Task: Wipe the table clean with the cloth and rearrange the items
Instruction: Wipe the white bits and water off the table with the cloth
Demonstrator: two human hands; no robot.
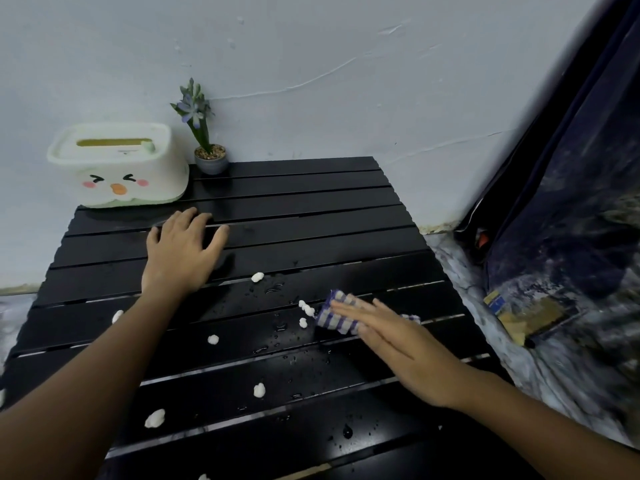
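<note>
A corner of a home, with a small table against the wall

A low black slatted table (311,216) stands against a pale painted wall (311,64) that has cracks and rough patches. At the back of the table stand a cream tissue box (117,168) with a cartoon face and a small potted plant (210,157) with purple flowers, both household things. To the right hangs a dark curtain (571,202), and the floor (460,271) beside the table looks like marbled stone.
</note>
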